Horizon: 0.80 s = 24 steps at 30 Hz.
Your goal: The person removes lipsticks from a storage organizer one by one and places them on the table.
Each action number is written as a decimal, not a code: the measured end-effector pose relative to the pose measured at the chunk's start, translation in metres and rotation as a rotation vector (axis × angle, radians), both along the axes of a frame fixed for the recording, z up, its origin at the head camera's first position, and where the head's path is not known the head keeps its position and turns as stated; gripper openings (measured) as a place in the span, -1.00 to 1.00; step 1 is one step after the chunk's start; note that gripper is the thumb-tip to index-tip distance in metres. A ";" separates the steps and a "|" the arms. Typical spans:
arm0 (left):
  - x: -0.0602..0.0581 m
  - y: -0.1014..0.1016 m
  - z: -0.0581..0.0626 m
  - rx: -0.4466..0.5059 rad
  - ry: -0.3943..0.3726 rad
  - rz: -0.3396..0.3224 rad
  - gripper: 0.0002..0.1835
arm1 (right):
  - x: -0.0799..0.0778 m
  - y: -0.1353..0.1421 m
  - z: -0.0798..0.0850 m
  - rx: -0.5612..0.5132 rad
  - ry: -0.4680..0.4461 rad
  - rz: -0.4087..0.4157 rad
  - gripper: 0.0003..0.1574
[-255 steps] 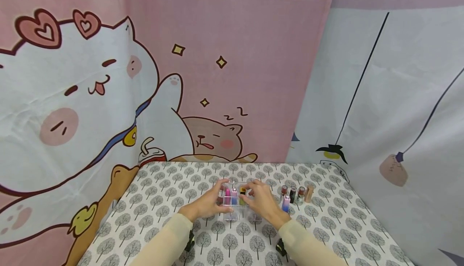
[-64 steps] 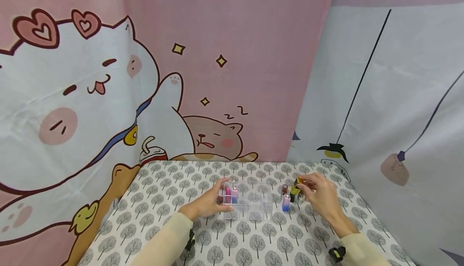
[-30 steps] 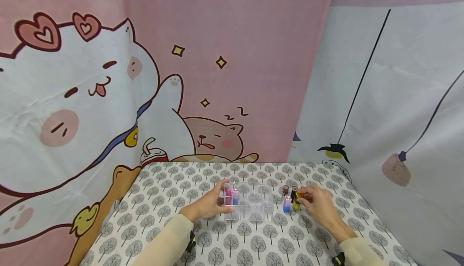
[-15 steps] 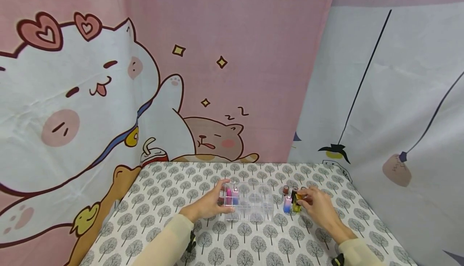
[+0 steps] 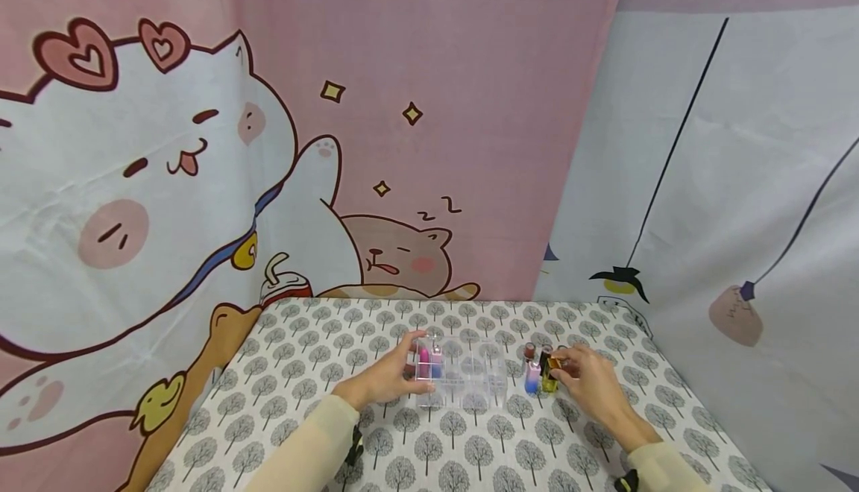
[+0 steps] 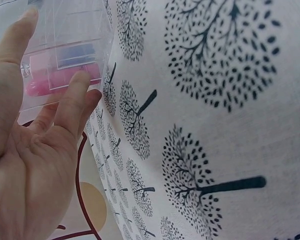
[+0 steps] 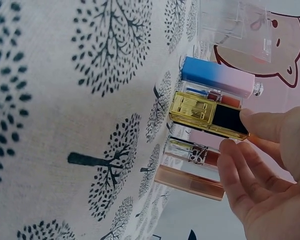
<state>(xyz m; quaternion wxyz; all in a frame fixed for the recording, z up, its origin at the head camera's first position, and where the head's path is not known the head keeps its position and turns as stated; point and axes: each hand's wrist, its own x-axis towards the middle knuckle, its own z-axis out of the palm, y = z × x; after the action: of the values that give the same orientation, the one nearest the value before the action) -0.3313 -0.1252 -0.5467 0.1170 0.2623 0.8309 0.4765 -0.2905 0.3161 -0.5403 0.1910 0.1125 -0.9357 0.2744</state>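
Observation:
My left hand (image 5: 379, 382) grips the left end of a clear divided lipstick organizer (image 5: 479, 386), thumb at the front and fingers at the back. Inside that end stand a bright pink lipstick (image 6: 45, 89) and a pink-and-blue lipstick (image 5: 437, 361). To the right, my right hand (image 5: 592, 384) pinches a gold-and-black lipstick (image 7: 192, 107) by its dark upper part, between thumb and fingers. This lipstick stands upright on the cloth, its base apparently touching it. Close beside it stands another pink-and-blue lipstick (image 7: 217, 77).
More lipsticks stand behind the held one: one with a brown-red top (image 5: 529, 350), a black one (image 5: 546, 352) and a rose-gold one (image 7: 190, 182). My right hand partly hides the group in the head view. A tree-print cloth (image 5: 429, 447) covers the table, with cartoon curtains behind.
The gold-and-black lipstick went from the organizer rightward and down onto the cloth in my right hand. Over the last second both hands are nearly still; the left keeps its grip.

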 end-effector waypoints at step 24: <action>0.001 -0.001 0.002 0.005 -0.013 -0.005 0.21 | 0.003 -0.017 0.019 -0.019 0.140 0.018 -0.56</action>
<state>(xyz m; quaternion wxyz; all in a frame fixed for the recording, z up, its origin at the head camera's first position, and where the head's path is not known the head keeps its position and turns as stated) -0.3305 -0.1259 -0.5451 0.1232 0.2615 0.8284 0.4799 -0.2880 0.2987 -0.5211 0.2544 0.1378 -0.9165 0.2763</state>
